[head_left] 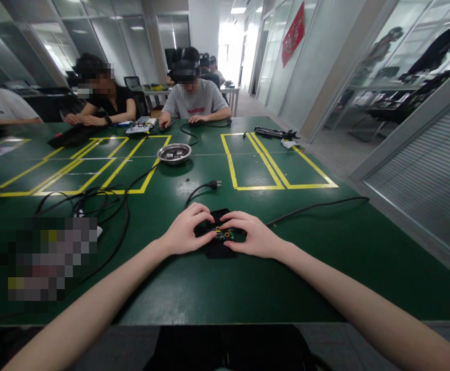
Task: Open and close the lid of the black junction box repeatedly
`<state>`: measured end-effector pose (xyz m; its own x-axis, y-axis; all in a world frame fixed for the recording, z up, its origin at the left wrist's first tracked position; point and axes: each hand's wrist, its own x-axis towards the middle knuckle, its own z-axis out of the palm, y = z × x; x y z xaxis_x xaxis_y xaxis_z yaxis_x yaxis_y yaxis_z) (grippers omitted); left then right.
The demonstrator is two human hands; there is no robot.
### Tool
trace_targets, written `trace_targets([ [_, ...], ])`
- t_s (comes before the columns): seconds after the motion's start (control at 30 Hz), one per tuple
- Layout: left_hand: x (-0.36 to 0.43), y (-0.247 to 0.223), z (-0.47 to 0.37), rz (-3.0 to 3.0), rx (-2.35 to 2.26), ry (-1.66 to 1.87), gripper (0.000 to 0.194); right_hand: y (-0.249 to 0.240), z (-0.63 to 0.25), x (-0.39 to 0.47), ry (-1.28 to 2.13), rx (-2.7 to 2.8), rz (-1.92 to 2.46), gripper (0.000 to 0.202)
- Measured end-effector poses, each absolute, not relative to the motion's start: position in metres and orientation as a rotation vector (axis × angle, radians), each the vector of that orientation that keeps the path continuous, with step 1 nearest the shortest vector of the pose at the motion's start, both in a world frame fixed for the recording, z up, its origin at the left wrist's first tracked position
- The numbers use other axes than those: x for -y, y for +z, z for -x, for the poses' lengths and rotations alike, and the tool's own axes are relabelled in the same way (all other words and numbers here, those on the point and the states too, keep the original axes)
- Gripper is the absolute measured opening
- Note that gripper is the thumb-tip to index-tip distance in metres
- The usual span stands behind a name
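Observation:
A small circuit board [228, 235] with ring-shaped, copper-coloured coils sits between my hands, over a flat black piece [221, 252] on the table. My left hand [188, 229] grips the board's left side, its thumb at the near edge and fingers curled over the far edge. From the other side, my right hand [255, 236] pinches the board between thumb and fingers. My fingers hide part of the board, so I cannot tell whether it lies in the black piece or just above it. A black cord with a plug [214, 184] lies just beyond my left hand.
A metal bowl [174, 162] holding small metal parts stands farther back on the green table [163, 304]. Another black cable [317, 205] runs off right. Tangled cords [105, 193] lie left, near a blurred-out object [51, 257]. A folded black tripod-like item [273, 133] lies back right. People sit across the table.

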<state>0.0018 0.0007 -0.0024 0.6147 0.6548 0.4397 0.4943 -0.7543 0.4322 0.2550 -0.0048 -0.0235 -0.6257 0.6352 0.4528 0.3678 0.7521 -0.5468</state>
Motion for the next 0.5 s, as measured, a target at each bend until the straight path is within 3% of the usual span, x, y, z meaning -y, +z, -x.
trace_targets([
  [0.5,-0.0058,-0.0091,0.0009,-2.648,-1.005,0.723,0.02,-0.0226,-0.2591,0.0016,0.457,2.294,0.886,0.043],
])
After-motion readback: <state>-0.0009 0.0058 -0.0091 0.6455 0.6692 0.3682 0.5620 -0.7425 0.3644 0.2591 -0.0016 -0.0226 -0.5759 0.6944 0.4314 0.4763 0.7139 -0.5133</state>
